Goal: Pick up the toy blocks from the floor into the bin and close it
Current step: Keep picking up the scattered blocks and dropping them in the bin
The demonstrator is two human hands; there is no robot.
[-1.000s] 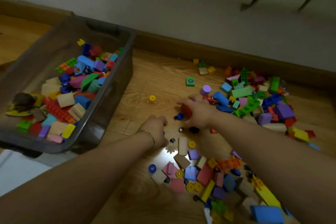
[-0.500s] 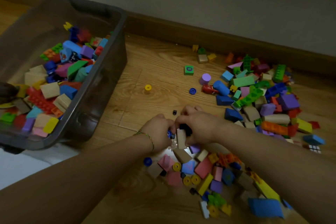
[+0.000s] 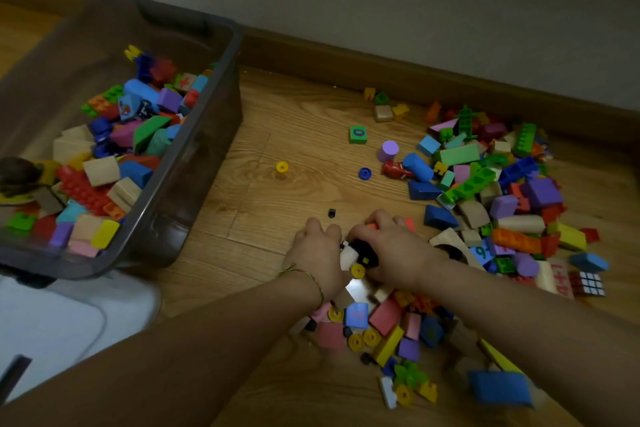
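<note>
A grey see-through bin (image 3: pixel 221 135) stands on the left, half full of coloured blocks. Many toy blocks lie on the wooden floor: a big pile (image 3: pixel 502 191) at the right and a smaller heap (image 3: pixel 384 326) below my hands. My left hand (image 3: pixel 317 253) and my right hand (image 3: pixel 398 253) are pressed together on the floor, fingers curled round a small bunch of blocks (image 3: pixel 358 258): a pale one, a black one and a yellow ring show between them. An orange block peeps out above my right hand's fingers.
A white lid (image 3: pixel 69 322) lies under the bin's near corner at lower left. Loose pieces lie between bin and pile: a yellow ring (image 3: pixel 282 167), a blue ring (image 3: pixel 364 173), a green number block (image 3: pixel 358 134), a purple cylinder (image 3: pixel 388 150). A skirting board and wall run behind.
My right hand pulled back from the blocks further out and met my left hand; both have closed round a bunch of small blocks. The camera has dipped downward.
</note>
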